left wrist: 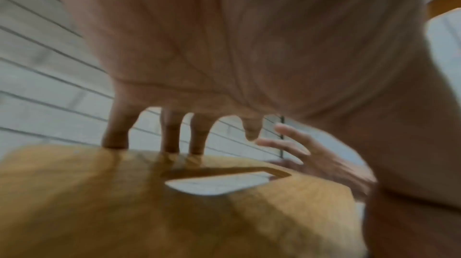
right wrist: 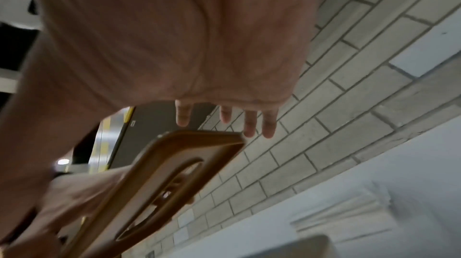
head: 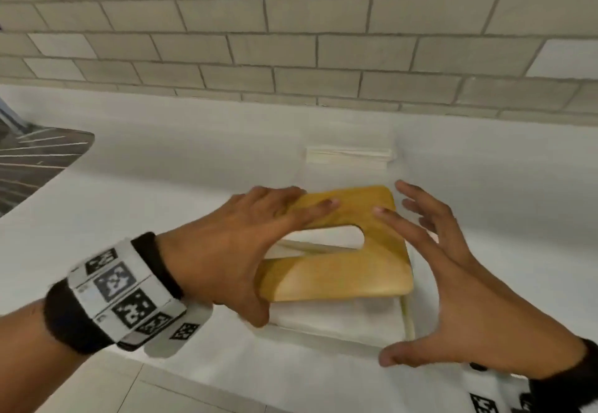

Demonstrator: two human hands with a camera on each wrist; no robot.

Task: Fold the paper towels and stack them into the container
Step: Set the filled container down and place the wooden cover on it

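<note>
We see container point(head: 336, 318) only in part: wooden lid point(head: 339, 270) covers most of it, left hand point(head: 226, 250) hides lid's left edge. Through lid slot, pale contents, too vague for us to count. Stack of paper towels point(head: 349, 155) small, soft; we cannot count sheets. Right hand point(head: 453, 286): whether index tip touches lid, we cannot tell. Wrist views blurred by motion, palms fill upper half. Right wristband cut by frame edge.
</note>
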